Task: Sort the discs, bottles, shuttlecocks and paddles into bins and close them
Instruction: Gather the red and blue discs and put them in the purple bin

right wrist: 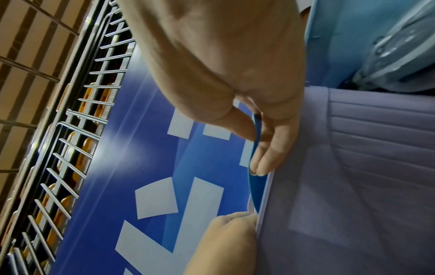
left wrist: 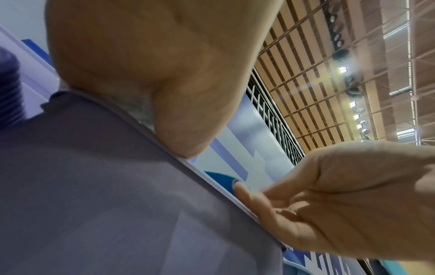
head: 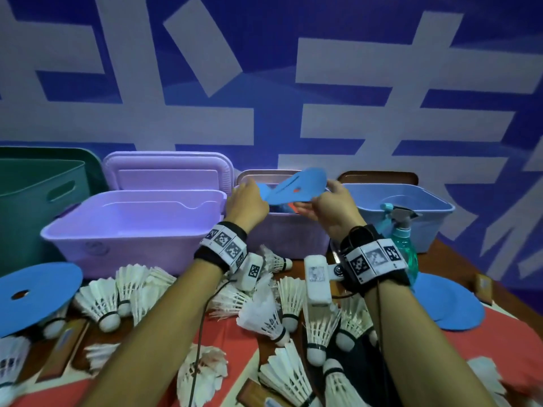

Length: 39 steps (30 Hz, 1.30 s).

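A blue disc with a small centre hole hangs tilted and bent over the open grey-purple middle bin. My left hand grips its left edge, fingers hidden behind the hand. My right hand pinches the right edge; in the right wrist view the thumb and fingers clamp the disc just above the bin wall. Dark and orange items lie inside that bin. Two more blue discs lie on the table. Several white shuttlecocks are scattered under my forearms.
An open lilac bin stands left of the middle bin, its lid leaning behind. A green bin is far left. A light-blue bin at right has a teal spray bottle at its front. Wooden paddle handles lie among the shuttlecocks.
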Tool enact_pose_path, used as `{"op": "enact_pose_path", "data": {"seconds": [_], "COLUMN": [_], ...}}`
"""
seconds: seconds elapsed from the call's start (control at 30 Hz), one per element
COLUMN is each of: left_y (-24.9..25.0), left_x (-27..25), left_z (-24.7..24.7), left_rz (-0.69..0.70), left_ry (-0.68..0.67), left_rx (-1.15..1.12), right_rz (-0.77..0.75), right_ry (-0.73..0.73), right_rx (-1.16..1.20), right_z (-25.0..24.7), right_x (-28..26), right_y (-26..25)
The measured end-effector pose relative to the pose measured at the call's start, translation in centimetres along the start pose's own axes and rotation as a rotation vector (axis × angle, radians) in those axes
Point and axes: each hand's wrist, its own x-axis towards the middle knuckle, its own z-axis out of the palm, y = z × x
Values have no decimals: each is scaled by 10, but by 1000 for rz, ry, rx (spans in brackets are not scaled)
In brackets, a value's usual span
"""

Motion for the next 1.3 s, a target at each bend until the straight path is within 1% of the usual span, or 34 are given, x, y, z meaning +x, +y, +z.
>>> {"op": "enact_pose_path", "data": {"seconds": [0.03,0.1,0.17,0.23,0.33,0.37,0.4,0.43,0.5,0.57,0.63,0.67,0.77,0.87,0.93,1.0,1.1,1.3], "left_y": [2,2,-1,-5,-7,-8,-8,-8,-6,-5,-6,-7,-10,-12,-12,-12,-12,-8], "left_x": [-2,-2,-3,-1,-2,-2,-2,-3,-4,-5,-5,-4,-4,-3,-3,-3,-2,-8], "left_z": [-3,-5,-7,-8,-13,-14,-16,-17,-18,-17,-17,-17,-17,-18,-19,-19,-20,-25], "left_rz": [5,22,54,137,292,305,303,291,265,259,266,274,322,345,338,347,344,354], "left_ry": [-11,-50,-98,-155,-356,-401,-415,-416,-403,-398,-407,-413,-397,-365,-366,-378,-396,-404], "left_rx": [55,132,128,93,63,69,94,137,176,173,173,169,92,11,-5,-11,14,1], "right_rz": [47,79,54,19,-33,-55,-95,-130,-153,-161,-175,-184,-213,-204,-135,-90,-118,-191], "right_ry": [-24,-9,19,41,115,146,158,149,89,61,64,37,-79,-125,-123,-71,-3,21], "right_rx": [-34,-46,-47,-102,-279,-352,-433,-524,-684,-739,-767,-770,-599,-451,-416,-465,-607,-946], "right_z": [0,0,0,3,6,5,2,-2,-4,-6,-8,-9,-6,-4,-3,-4,-6,-14], "right_x": [-1,0,2,5,12,12,15,18,15,10,4,3,-8,-7,-3,2,7,11], "right_y": [3,4,3,3,12,14,17,19,17,13,9,8,2,2,7,11,11,13]}}
